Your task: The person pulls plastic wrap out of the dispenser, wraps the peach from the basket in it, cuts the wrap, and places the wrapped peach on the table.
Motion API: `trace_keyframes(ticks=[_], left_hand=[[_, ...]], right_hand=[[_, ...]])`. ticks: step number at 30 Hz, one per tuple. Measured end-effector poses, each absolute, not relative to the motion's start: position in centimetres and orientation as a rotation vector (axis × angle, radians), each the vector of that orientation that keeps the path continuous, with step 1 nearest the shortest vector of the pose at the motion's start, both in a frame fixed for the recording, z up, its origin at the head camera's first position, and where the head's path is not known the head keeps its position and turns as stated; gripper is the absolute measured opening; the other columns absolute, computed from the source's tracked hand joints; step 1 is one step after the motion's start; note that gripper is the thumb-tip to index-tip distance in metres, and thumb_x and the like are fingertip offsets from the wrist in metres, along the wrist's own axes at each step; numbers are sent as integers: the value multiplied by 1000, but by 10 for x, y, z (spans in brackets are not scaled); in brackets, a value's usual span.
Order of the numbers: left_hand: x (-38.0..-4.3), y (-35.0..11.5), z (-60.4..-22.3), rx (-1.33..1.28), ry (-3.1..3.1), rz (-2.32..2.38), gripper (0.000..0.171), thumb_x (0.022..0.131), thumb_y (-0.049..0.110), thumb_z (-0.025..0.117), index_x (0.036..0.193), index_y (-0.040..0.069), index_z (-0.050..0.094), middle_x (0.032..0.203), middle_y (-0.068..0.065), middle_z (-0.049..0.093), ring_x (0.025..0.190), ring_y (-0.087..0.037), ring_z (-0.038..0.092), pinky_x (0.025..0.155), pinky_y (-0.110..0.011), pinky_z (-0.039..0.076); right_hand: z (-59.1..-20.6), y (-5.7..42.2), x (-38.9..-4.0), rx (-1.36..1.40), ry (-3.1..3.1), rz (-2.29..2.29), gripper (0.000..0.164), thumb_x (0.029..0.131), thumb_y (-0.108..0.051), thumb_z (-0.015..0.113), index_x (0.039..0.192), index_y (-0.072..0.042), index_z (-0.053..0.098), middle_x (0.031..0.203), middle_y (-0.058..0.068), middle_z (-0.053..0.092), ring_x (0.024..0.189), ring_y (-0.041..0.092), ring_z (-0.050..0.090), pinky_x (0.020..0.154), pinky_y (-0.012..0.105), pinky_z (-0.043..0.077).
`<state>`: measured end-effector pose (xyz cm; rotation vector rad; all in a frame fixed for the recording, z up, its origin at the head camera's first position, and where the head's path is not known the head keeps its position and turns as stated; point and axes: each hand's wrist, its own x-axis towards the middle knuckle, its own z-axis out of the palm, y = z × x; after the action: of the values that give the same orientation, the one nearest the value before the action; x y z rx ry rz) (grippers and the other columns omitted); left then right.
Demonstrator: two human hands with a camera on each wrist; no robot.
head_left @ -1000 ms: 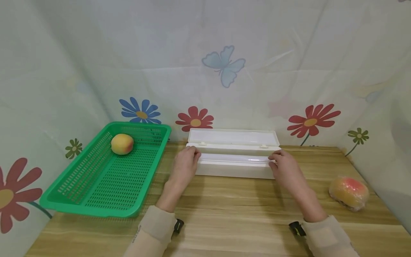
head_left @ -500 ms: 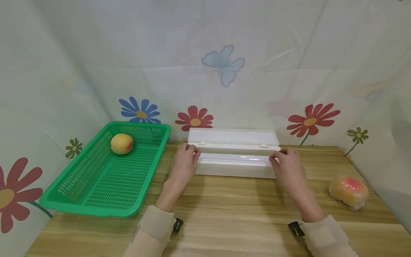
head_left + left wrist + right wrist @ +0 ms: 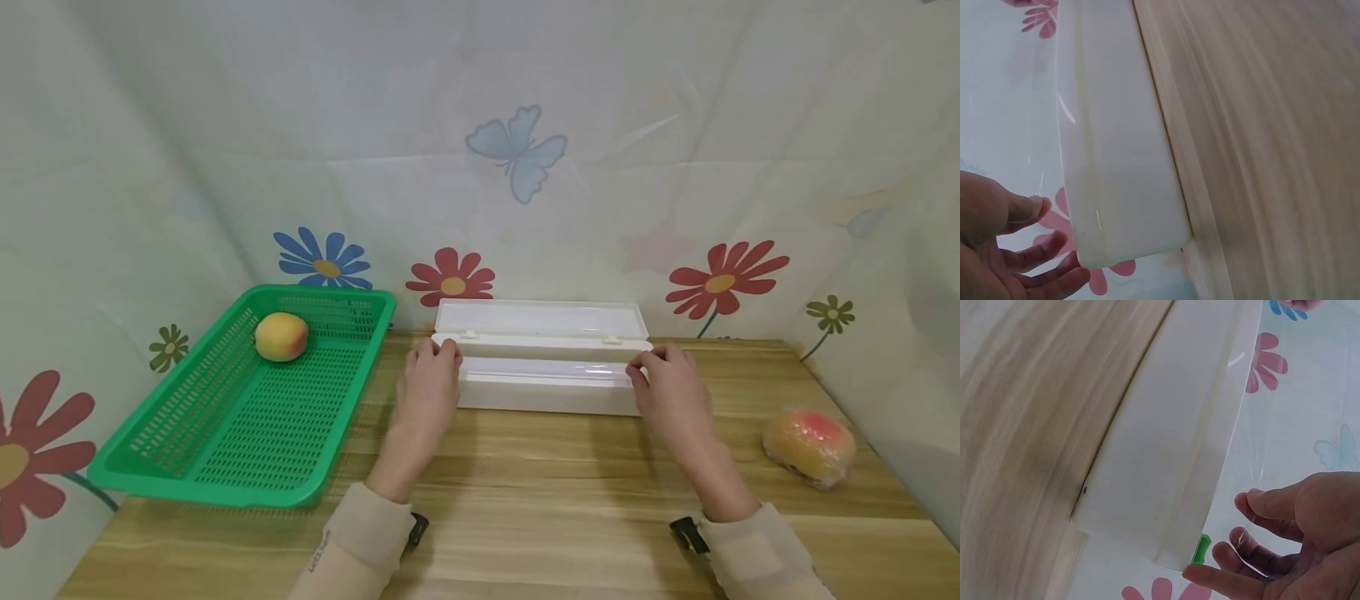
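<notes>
Head view: little change over the last second. Right thumb has come up to the forefinger at the box's end; left hand has risen slightly. Wrist views: left hand [image 3: 426, 379] and right hand [image 3: 671, 392] each pinch clear film [image 3: 592, 369] between thumb and forefinger, other fingers loosely bent. Reading: the film's edge is now secured at both ends, though little appears drawn out.

Between the hands, the white box [image 3: 547, 398] sits toward the back of the table [image 3: 525, 517], long axis running left to right, front wall facing the person; lid [image 3: 536, 318] raised at the rear, towards the printed curtain [image 3: 360, 100].

Farther out, unmoved: left, green basket [image 3: 202, 494] with one bare fruit [image 3: 282, 337] inside; right, a film-wrapped fruit [image 3: 810, 446].
</notes>
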<state>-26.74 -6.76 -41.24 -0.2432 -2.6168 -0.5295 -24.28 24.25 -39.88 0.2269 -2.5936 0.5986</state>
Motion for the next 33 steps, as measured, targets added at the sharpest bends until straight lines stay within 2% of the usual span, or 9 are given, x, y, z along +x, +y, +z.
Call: trace_keyframes(ticks=[4,16,22,33], left_hand=[[-265,-66,-409,-215,-2608,-554,8,105,15,61,100,10,64,96,-10,55,81,-30,57,61,-43,54],[-261,-66,-403,-207,-2588,-655,5,105,14,59,103,10,61,98,-14,54,79,-37,63,67,-50,56],[-259,-66,-399,-194,-2615,-748,8,108,18,53,107,12,58,105,-14,54,78,-39,64,66,-50,56],[-259,-68,-395,-210,-2593,-877,13,110,21,50,113,10,57,111,-19,53,75,-39,62,66,-52,55]], right_hand=[[-397,243,-242,247,-2590,635,8,96,0,69,99,8,70,102,26,57,92,43,56,76,56,50],[-392,251,-241,351,-2598,810,12,99,0,63,99,11,66,106,31,56,96,45,57,80,59,50],[-387,257,-241,336,-2644,874,16,101,-6,61,102,9,66,109,28,56,94,41,57,81,56,49],[-379,261,-239,301,-2707,987,26,107,-16,52,108,7,63,113,23,54,97,37,53,82,51,45]])
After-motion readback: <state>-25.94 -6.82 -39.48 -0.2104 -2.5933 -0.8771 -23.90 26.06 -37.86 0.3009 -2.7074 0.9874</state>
